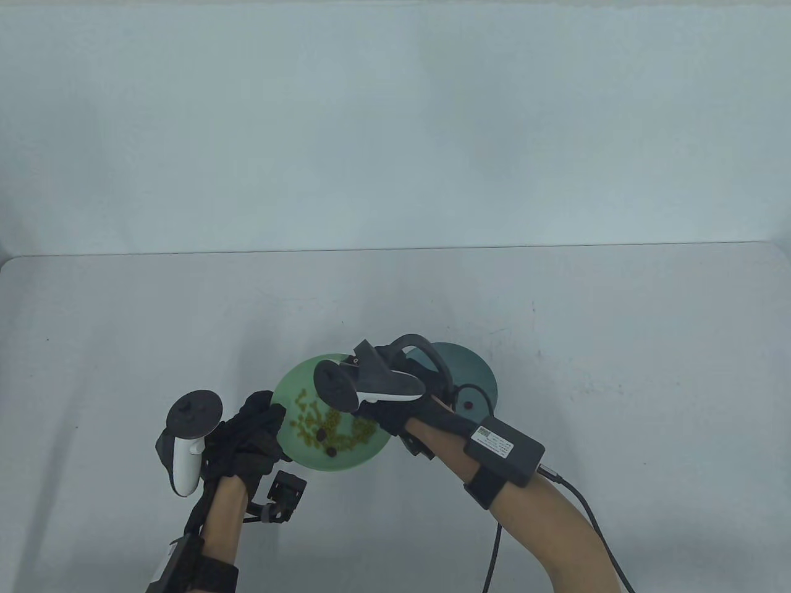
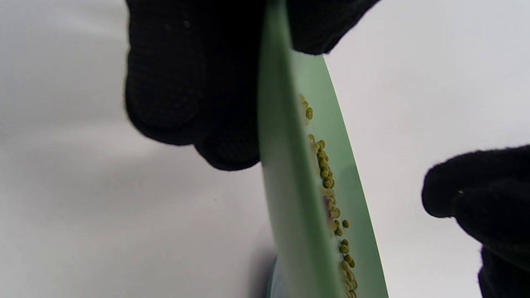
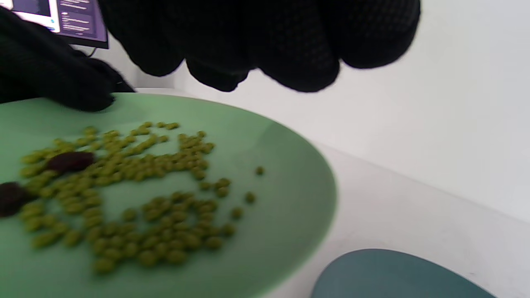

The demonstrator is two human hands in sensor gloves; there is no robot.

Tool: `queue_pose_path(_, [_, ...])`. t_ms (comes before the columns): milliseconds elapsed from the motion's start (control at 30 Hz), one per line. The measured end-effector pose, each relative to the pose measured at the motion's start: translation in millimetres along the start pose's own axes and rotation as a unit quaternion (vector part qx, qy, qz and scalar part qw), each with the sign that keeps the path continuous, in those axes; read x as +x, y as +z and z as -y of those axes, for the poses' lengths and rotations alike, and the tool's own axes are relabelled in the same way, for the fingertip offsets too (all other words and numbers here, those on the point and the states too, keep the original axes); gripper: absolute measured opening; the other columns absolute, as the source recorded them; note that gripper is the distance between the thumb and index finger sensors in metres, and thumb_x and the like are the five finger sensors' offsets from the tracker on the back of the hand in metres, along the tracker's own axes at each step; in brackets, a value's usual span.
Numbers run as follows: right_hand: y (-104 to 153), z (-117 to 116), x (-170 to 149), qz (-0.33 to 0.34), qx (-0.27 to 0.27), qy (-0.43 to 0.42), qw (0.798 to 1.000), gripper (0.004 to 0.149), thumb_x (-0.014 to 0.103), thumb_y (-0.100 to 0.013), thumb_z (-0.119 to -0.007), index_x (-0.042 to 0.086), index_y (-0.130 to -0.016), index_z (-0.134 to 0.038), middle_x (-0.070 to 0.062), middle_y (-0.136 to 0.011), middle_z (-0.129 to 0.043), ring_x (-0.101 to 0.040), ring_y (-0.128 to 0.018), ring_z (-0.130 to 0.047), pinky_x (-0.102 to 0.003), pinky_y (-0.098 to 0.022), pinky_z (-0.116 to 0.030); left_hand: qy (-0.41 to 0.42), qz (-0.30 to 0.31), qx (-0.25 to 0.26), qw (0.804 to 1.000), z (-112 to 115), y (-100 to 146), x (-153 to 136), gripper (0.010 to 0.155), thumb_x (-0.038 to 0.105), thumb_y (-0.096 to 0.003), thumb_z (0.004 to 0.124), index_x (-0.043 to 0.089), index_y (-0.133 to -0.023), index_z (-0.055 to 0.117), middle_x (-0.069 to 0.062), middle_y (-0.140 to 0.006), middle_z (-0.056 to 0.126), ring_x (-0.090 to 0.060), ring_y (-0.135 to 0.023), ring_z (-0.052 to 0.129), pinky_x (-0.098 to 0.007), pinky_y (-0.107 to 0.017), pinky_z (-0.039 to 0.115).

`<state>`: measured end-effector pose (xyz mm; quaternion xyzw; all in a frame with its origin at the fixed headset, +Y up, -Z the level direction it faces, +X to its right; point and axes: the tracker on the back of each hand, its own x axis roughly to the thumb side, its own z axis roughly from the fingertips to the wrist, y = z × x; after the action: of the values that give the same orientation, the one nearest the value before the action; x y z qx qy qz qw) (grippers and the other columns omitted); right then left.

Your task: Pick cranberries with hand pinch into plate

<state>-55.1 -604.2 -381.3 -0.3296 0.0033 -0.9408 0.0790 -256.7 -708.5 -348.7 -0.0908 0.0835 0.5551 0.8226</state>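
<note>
Left hand [image 1: 247, 435] grips the left rim of the green plate [image 1: 296, 383], thumb on top and fingers [image 2: 178, 82] curled under the edge, as the left wrist view shows. The plate sits on the table [image 1: 123, 321], near the front, and holds a scatter of small green beans [image 1: 306, 423] with two dark cranberries [image 1: 322, 435] among them, toward the near side. In the right wrist view the two cranberries [image 3: 70, 161] lie at the left of the bean pile. Right hand [image 1: 401, 401] hovers over the green plate's right part, its tracker [image 1: 364, 383] covering the view from above. Its fingers [image 3: 290, 49] are bunched and curled downward above the beans, not touching them; I cannot tell whether anything is pinched between them. Just right of the green plate, partly under the right wrist, sits the teal plate [image 1: 476, 370] with one cranberry [image 1: 471, 406] on it.
</note>
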Motion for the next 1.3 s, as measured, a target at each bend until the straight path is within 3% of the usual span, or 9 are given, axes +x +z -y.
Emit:
queue_pose_path(233, [-3, -16, 23, 0.034, 0.019, 0.004, 0.999, 0.049, 0.05, -0.051, -0.076, 0.02, -0.089, -0.084, 0.014, -0.044, -0.091, -0.006, -0.038, -0.096, -0.034, -0.038, -0.087, -0.001, -0.001, -0.001, 1.0, 0, 0, 0, 0.052, 0.022, -0.059, 0.067, -0.001, -0.104, 0.054, -0.018, -0.082, 0.084, -0.025, -0.05, 0.109, -0.032, -0.037, 0.097])
queue_pose_path(633, [-5, -29, 36, 0.05, 0.032, 0.014, 0.998, 0.046, 0.049, -0.051, -0.077, 0.021, -0.087, -0.085, 0.013, -0.045, -0.091, -0.006, -0.038, -0.096, -0.034, -0.039, -0.087, 0.0, -0.002, 0.0, 1.0, 0, 0, 0, 0.052, 0.022, -0.0591, 0.067, -0.001, -0.104, 0.054, -0.018, -0.082, 0.084, -0.025, -0.05, 0.109, -0.031, -0.037, 0.097])
queue_pose_path(1300, [-4, -30, 43, 0.065, 0.051, 0.027, 0.996, 0.05, 0.048, -0.051, -0.077, 0.016, -0.088, -0.084, 0.013, -0.045, -0.091, -0.007, -0.039, -0.096, -0.034, -0.039, -0.088, 0.011, -0.007, 0.0, 1.0, 0, 0, -1, 0.052, 0.022, -0.0588, 0.067, -0.001, -0.104, 0.055, -0.019, -0.082, 0.085, -0.026, -0.049, 0.109, -0.032, -0.037, 0.097])
